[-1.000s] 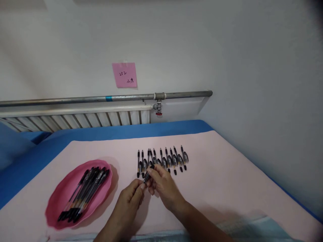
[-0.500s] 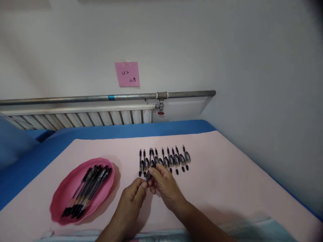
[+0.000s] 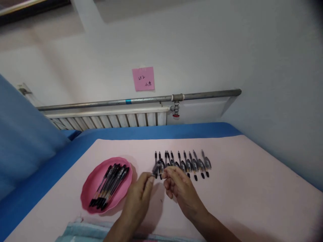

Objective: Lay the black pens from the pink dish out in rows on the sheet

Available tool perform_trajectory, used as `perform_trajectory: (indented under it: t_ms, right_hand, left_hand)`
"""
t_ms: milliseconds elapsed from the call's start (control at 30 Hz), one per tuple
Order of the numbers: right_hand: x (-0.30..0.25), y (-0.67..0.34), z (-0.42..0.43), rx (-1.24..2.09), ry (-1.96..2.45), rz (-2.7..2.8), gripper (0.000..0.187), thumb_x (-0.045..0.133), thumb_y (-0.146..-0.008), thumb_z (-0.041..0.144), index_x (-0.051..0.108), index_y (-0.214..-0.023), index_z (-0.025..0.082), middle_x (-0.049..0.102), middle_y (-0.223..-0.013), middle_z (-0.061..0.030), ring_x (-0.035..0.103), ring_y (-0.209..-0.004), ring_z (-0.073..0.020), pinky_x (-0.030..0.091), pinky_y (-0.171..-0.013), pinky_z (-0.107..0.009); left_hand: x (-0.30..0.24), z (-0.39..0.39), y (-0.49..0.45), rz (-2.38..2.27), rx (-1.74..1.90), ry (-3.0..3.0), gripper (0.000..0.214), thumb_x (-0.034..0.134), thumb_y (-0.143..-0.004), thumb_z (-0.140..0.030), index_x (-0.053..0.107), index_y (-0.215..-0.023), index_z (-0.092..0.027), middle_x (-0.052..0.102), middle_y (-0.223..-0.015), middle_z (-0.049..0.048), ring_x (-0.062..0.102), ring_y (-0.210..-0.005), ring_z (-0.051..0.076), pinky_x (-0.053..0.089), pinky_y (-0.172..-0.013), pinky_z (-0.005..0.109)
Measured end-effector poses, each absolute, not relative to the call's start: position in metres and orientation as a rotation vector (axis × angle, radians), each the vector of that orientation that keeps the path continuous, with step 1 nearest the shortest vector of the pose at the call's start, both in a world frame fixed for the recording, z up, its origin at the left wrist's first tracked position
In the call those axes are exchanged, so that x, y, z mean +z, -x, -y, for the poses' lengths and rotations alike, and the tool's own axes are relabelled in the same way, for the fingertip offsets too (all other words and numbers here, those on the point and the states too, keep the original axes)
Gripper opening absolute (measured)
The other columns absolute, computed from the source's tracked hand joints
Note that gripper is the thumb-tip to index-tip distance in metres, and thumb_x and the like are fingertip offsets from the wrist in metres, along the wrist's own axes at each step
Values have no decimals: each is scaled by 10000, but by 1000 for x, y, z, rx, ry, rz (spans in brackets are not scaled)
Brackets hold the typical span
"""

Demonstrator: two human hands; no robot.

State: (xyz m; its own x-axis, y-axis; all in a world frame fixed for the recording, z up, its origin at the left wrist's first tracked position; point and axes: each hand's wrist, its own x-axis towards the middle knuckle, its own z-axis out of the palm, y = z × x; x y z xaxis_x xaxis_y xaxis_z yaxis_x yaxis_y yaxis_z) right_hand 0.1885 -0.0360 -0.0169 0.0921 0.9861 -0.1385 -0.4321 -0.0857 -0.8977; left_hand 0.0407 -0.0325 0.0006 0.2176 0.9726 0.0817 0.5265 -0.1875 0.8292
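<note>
My left hand and my right hand meet low in the middle over the pink sheet. A blurred black pen sticks up from my left hand's pinched fingertips. My right hand's fingers are curled in a pinch just right of that pen, and what they grip is too blurred to tell. Right behind the hands lies a row of several black pens, side by side. At the left, a pink oval tray holds several more black pens.
A blue surface shows beyond the pink sheet, with a radiator and a metal pipe along the wall. A pink sticky note hangs above them. A blue cushion stands at the left, a pale cloth at the near edge.
The view has swung left, so everything sits further right in the picture. My hands have drawn slightly apart, and the pen now stands at my left fingertips.
</note>
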Motion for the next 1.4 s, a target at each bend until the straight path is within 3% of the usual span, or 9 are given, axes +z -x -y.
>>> perform_trajectory:
  t_ms: [133,233,400,533,700,1067,1400]
  right_hand:
    - [-15,-200,31,1285,1143,657,206,591,-737,366,535,-711,169,568,-702,-3,464,-507,-70,316,-388,-174]
    - [-16,-209,26,1206,1231,674,141,573,-723,314,535,-700,180,552,-633,16,450,-476,-74,300,-388,-187]
    - [-20,-214,25,1125,1341,879,83,511,-741,255,547,-697,195,487,-516,51,359,-381,-71,252,-378,-218]
    - [-26,-211,27,1036,1387,1042,105,509,-762,270,550,-686,209,497,-539,38,414,-446,-100,303,-437,-233]
    - [-37,-202,28,871,1386,1289,107,518,-764,245,558,-668,218,514,-577,18,479,-557,-140,363,-540,-259]
    - [-40,-199,27,897,1383,1241,109,522,-750,251,553,-646,237,482,-516,30,476,-529,-151,350,-510,-256]
    - [-47,-199,24,892,1391,1248,114,526,-743,263,552,-637,231,497,-533,31,481,-530,-144,348,-508,-250]
  left_hand:
    - [10,16,-3,-1843,857,-1862,269,385,-861,-417,570,-878,-222,631,-735,7,576,-685,188,376,-591,253]
    - [9,0,21,-2111,492,-1894,290,358,-858,-386,583,-818,-208,664,-806,58,607,-709,227,352,-522,269]
    - [3,-10,41,-2184,248,-1955,266,375,-826,-308,597,-762,-177,652,-767,108,610,-674,254,331,-493,287]
    - [2,-5,34,-2246,316,-2057,263,392,-815,-298,611,-825,-152,632,-850,146,585,-779,293,388,-605,345]
    - [-17,6,-13,-1791,813,-2364,211,430,-824,-258,598,-908,-162,606,-919,98,543,-909,250,410,-821,359]
    - [-54,-17,-61,-1558,587,-2350,276,478,-815,-161,603,-1058,-195,596,-935,75,570,-893,214,436,-774,315]
    - [-42,-13,-59,-1816,587,-2086,187,418,-821,-119,593,-888,-115,606,-841,123,601,-754,229,413,-668,318]
